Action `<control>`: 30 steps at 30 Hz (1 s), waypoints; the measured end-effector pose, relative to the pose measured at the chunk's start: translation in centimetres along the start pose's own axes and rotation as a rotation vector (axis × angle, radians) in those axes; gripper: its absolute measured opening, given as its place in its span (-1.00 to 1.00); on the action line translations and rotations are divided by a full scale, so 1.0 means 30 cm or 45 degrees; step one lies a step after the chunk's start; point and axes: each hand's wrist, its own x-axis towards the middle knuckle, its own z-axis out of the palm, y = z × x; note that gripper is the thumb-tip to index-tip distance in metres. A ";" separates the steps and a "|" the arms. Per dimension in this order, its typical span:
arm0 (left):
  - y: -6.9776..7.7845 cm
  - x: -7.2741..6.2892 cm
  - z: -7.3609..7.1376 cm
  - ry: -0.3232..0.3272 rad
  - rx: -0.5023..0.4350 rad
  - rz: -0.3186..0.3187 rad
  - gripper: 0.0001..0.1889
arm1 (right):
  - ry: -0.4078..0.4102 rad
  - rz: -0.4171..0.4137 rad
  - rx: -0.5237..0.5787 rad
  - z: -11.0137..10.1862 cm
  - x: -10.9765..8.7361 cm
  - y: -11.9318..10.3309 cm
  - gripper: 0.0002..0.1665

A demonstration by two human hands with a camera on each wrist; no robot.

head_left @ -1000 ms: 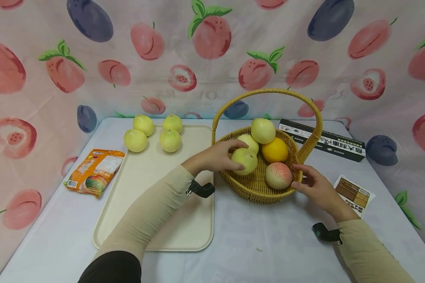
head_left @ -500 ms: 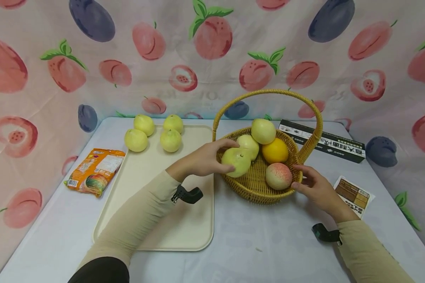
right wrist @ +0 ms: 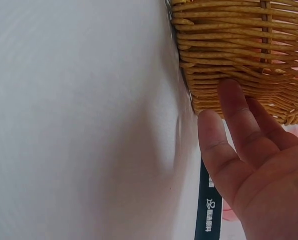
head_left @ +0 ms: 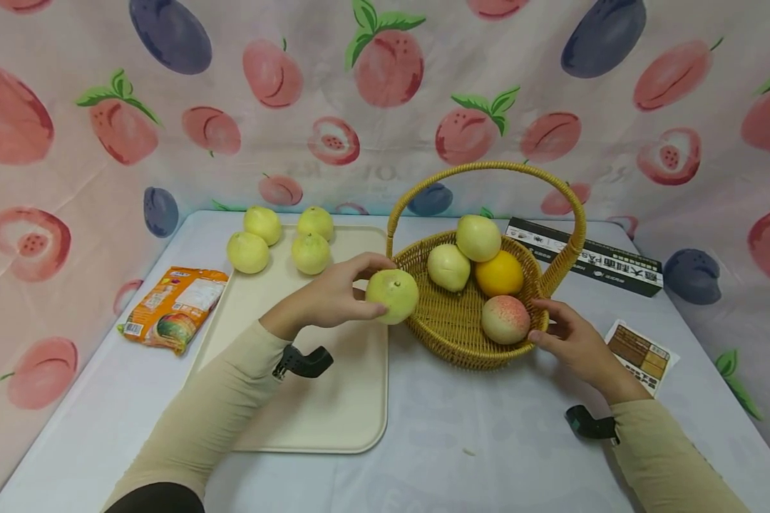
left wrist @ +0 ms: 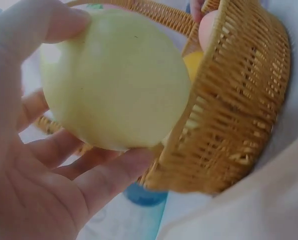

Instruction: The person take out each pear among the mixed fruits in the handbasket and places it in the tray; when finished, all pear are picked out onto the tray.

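My left hand holds a round yellow-green pear by its sides, just left of the wicker basket and above the tray's right edge. In the left wrist view, the thumb and fingers curl around this pear. My right hand grips the basket's right rim; its fingers touch the woven outer wall in the right wrist view. Inside the basket are two pale green pears, one lower and one upper, an orange and a pink-flushed peach.
A cream tray bears several yellow-green pears at its far end. An orange snack bag lies left of it. Behind the basket is a long black box; a brown-and-white packet lies right. The basket handle arches high.
My left hand has lifted a pear out of the basket and carried it left over the rim toward the tray. The right hand has stayed at the basket's rim.
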 end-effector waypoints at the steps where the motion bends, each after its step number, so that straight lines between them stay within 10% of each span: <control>1: -0.002 -0.011 -0.008 0.009 -0.009 -0.002 -0.40 | -0.001 0.004 -0.001 0.000 0.000 -0.001 -0.29; 18: -0.064 -0.193 -0.151 0.312 0.131 -0.147 -0.38 | 0.000 0.004 -0.040 0.000 -0.001 -0.008 -0.29; 30: -0.155 -0.322 -0.234 0.498 0.212 -0.401 -0.35 | -0.006 -0.017 -0.029 0.003 0.001 -0.001 -0.30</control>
